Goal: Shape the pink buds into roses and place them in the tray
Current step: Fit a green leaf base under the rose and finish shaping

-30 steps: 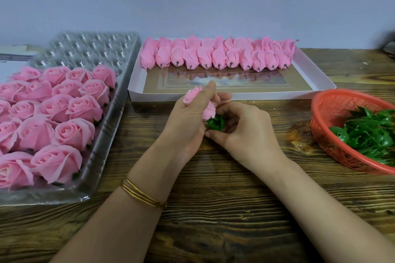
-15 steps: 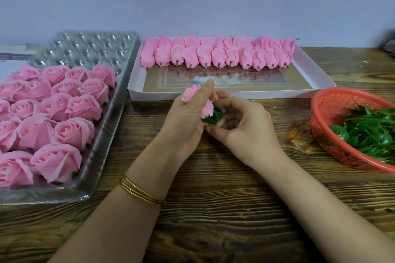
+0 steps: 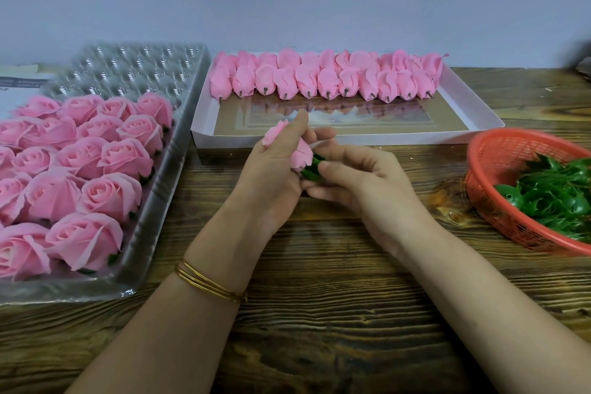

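My left hand (image 3: 271, 179) grips a pink bud (image 3: 300, 153) above the middle of the wooden table, fingers wrapped round its petals. My right hand (image 3: 361, 182) pinches the green calyx (image 3: 311, 168) at the bud's base between thumb and fingertips. At the left lies a clear plastic tray (image 3: 179, 125) with several finished pink roses (image 3: 108, 192) in its near cells; its far cells hold nothing. A row of closed pink buds (image 3: 326, 80) lies along the back of a white shallow box (image 3: 460, 109).
A red plastic basket (image 3: 492, 166) with several green calyxes (image 3: 556, 198) sits at the right edge. A gold bangle (image 3: 211, 285) circles my left wrist. A grey wall stands behind the table. Papers (image 3: 19, 86) lie at the far left.
Both hands have shifted slightly up and away with the bud. My right hand's fingers have turned on the green calyx at the bud's base.
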{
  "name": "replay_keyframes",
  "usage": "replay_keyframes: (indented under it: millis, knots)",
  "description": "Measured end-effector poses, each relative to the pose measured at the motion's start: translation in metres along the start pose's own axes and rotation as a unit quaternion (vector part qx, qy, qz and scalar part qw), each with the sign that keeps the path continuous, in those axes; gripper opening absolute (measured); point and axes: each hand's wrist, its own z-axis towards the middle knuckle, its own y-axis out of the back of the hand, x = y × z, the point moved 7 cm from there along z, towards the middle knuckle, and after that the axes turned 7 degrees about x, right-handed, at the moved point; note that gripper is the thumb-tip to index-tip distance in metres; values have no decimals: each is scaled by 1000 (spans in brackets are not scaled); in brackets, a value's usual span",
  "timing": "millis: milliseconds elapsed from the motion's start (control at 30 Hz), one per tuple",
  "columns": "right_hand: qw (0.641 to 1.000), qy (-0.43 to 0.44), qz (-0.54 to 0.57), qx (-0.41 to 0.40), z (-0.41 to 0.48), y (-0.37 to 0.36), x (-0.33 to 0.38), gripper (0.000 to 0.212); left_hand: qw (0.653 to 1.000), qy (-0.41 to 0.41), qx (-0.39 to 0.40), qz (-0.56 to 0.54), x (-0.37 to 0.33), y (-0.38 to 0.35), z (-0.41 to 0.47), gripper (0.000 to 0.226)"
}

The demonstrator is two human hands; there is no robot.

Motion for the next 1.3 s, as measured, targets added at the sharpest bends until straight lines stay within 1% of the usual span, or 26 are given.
replay_keyframes:
  millis: [100,167,333,467,600,700,833,900,1033,1233,1300]
  knots:
    - [999,-25,48,-2,1,3,-3,26,1000,7,7,-17,0,0,-1,34]
    - [998,-23,56,-8,1,4,-4,27,1000,8,3,-18,-1,1,-1,34]
    - [998,29,-3,-55,1,10,1,32,1000,13,-8,-3,1,1,0,35]
    - [997,47,-22,-62,-1,9,5,28,1000,10,-4,2,3,0,1,33]
    - [997,27,30,-62,0,7,1,21,1000,6,2,8,3,1,2,32]
    - [997,25,39,-60,0,5,0,18,1000,9,7,7,4,2,2,35]
    - [997,35,17,-71,0,6,0,23,1000,11,11,8,5,1,2,35]
    - [997,32,23,-72,0,6,-1,27,1000,12,9,11,5,1,2,33]
    - [996,23,42,-72,1,6,-2,26,1000,18,11,21,4,0,1,31]
    - [997,15,58,-55,2,6,-3,28,998,21,19,49,4,-3,-1,40]
    - [997,15,52,-50,2,6,-3,27,998,23,24,59,4,-5,-2,37]
